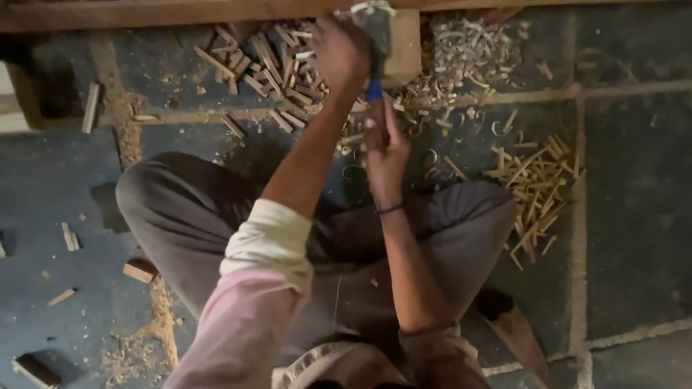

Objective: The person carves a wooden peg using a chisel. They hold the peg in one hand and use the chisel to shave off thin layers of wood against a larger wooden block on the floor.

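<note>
Sitting cross-legged on the stone floor (634, 216), the person works at a wooden block (402, 45) set against a beam (144, 13). Cut sticks (270, 68) lie heaped on the left. The left hand (339, 54) is raised over the block, its grip closed on what looks like a hammer (373, 25). The right hand (386, 155) clamps a blue-handled tool (374, 90) pointing at the block. Shavings (468, 50) and splinters (537, 184) lie to the right.
</note>
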